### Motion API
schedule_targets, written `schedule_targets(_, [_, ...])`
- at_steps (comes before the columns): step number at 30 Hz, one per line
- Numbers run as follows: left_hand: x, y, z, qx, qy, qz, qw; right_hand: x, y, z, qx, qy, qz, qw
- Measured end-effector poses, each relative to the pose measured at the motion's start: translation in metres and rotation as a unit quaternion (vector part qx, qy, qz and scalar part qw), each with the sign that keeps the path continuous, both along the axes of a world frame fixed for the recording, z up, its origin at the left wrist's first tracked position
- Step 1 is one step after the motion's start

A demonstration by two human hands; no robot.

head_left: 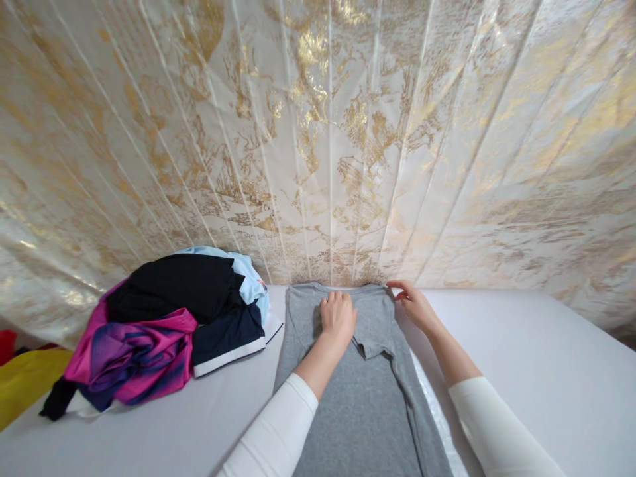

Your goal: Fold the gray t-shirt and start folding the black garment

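Observation:
A grey short-sleeved T-shirt (355, 404) lies on the white table, its neckline toward the wall. Its right side is folded inward, with the sleeve (375, 346) lying across the front. My left hand (338, 317) rests on the upper chest of the shirt, back of the hand up, fingers slightly bent and their tips partly hidden. At the far right shoulder corner is my right hand (413, 303). Its index finger stretches out to touch the shirt's edge, and the other fingers are loosely bent and apart from it.
On the left sits a heap of clothes: a black garment (169, 288), a pink and purple one (144, 358), a navy one with a white band (228, 341) and a light blue one (246, 268). Yellow cloth (30, 381) lies beyond. Gold-patterned sheeting (330, 146) hangs behind the table (541, 371).

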State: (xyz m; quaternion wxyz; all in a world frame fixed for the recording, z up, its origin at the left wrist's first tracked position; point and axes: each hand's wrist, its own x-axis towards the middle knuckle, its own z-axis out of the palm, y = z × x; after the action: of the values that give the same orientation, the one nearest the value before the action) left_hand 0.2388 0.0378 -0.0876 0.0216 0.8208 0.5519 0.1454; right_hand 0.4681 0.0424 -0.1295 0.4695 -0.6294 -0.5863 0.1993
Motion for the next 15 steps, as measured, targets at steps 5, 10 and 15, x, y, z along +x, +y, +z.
schedule_targets(5, [-0.001,-0.001,0.000,0.006,-0.008,-0.010,1.000,0.000,0.007,-0.003,-0.005,-0.007,0.018,1.000])
schedule_targets(10, [-0.001,0.001,-0.001,-0.003,-0.020,-0.009,1.000,-0.004,0.010,0.000,0.003,-0.004,0.058,0.998])
schedule_targets(15, [0.001,-0.006,0.011,-0.016,-0.069,-0.017,0.997,-0.005,0.007,0.001,0.015,0.001,0.072,0.997])
